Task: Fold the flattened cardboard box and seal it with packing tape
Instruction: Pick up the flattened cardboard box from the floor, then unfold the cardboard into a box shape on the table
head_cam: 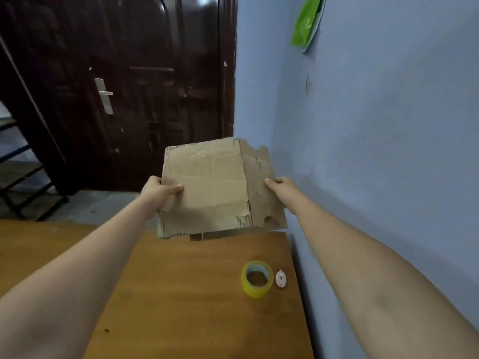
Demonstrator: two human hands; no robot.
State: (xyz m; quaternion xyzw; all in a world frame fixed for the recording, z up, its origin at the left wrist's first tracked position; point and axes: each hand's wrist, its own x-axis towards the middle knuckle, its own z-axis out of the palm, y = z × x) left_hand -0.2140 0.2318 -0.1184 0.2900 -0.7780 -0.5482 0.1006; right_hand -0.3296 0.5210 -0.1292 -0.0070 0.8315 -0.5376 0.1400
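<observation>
A worn, creased brown cardboard box [215, 182] is held in the air over the far end of the wooden table [181, 294]. Its broad panel faces me and a narrower side panel bends away on the right. My left hand [158, 191] grips its left edge, thumb lying across the front. My right hand [281, 186] holds the right side panel, fingers curled round its edge. A roll of yellowish packing tape [257, 278] stands on the table near the right edge, apart from both hands.
A small white and pink object [280, 278] lies just right of the tape. The blue wall [375, 151] runs close along the table's right side. A dark door [129, 86] stands ahead, and a metal rack [20, 177] at the left.
</observation>
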